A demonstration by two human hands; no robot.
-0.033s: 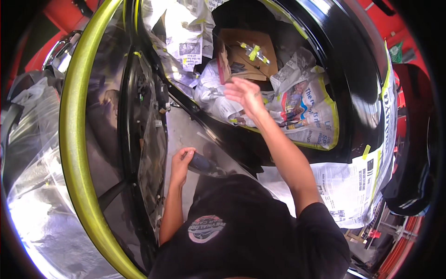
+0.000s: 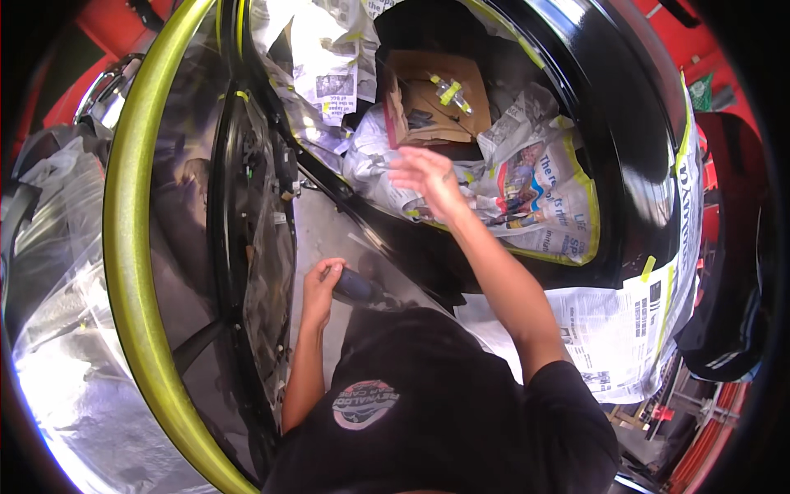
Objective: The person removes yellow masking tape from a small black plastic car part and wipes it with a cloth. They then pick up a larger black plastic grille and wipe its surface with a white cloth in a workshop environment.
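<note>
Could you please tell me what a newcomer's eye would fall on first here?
Most likely the long, curved yellow-green strip down the left side. Next, the brown cardboard near the top centre, with a clear, yellow-taped item showing against it. Just below, the person's open right grip shows against taped newspaper sheets.

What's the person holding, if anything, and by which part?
The right hand looks open, with nothing visibly held. The left hand is curled beside a dark object; whether it grips that, or where, cannot be told.
</note>
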